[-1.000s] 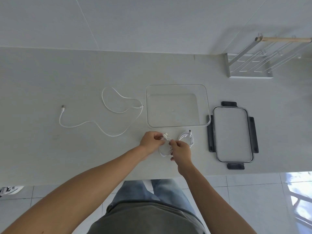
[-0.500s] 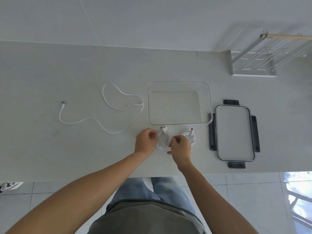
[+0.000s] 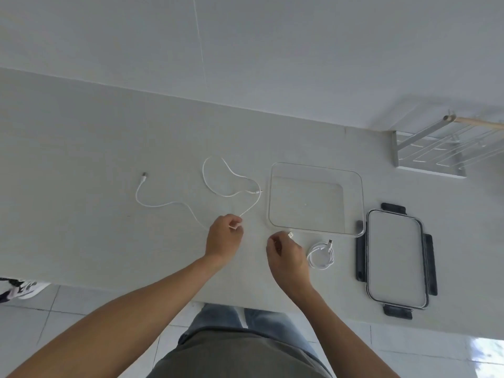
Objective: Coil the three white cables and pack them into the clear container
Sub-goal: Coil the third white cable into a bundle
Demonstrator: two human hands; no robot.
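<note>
near the front edge of the pale counter, toward its middle, the left hand had its fingers curled and pinched the uncoiled white cable at a low bend. from that pinch the cable ran off both ways across the counter: one stretch wandered left and back to a plug lying loose well to the left, the other rose toward the back, made a wide loop, and ended in a small plug just beside the left wall of the clear container. the right hand hung just right of the left one, apart from it, fingers curled; a white usb plug showed at its fingertips, just in front of the container's front wall, but the rest of that cable was hidden under the hand, so whether the fingers actually held it could not be told. a coiled white cable lay flat on the counter just right of the right hand, in front of the container's front right corner, its plug pointing back. the container stood open and held no cable. its lid, clear with dark clips, lay flat beside it toward the right edge. a metal rack with a wooden rod stood at the back right corner against the wall.
</note>
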